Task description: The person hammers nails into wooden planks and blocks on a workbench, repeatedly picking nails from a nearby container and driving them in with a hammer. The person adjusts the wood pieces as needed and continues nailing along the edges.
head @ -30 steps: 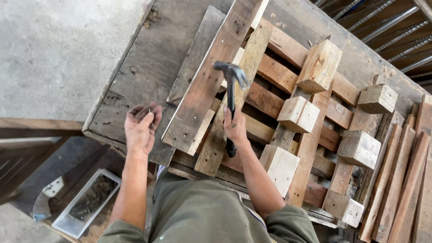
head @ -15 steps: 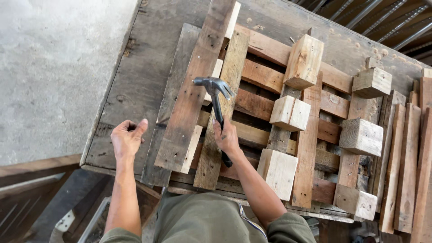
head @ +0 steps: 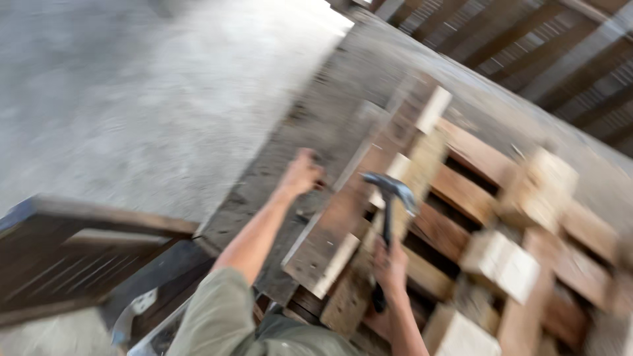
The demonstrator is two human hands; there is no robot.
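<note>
Hammer (head: pixel 389 198) upright in right hand (head: pixel 390 264)

No packages or labels show. No signs or screens either; the view is blurred.

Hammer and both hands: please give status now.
Right hand grips hammer, head up, above the pallet. Left hand reaches to the long plank. Picture blurred; nothing seen in the way.

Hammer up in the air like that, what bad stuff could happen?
The hammer is raised in the right hand, while the left hand rests near the board. A swing might land close to those fingers. The picture is blurry, so aim may be shaky.
</note>
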